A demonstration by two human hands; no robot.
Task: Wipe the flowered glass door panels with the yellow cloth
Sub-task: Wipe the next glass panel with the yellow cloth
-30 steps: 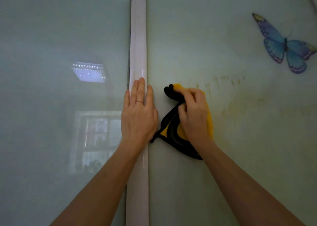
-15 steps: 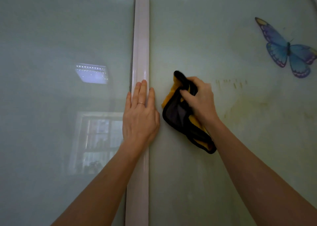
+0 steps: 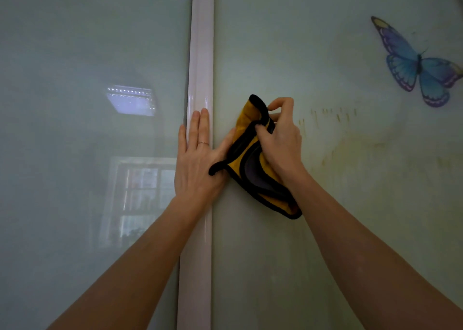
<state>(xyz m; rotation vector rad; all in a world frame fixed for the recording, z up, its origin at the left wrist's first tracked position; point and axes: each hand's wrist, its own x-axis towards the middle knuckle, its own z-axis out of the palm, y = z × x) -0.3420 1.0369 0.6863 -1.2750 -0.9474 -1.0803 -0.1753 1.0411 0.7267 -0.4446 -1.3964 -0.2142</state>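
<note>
The left hand (image 3: 198,162) lay flat on the white post (image 3: 200,41) between the two panels, fingers straight and together, with a ring (image 3: 203,143) on one finger. The right hand (image 3: 280,144) gripped the cloth (image 3: 250,159) with curled fingers, holding it bunched against the right panel (image 3: 275,41) just beside the post. A black-edged corner of the cloth overlapped the left hand near the thumb. Yellowish streaks (image 3: 330,115) marked the right panel beside the right hand. A blue butterfly (image 3: 418,64) sat at upper right. The left panel (image 3: 75,54) showed reflections.
</note>
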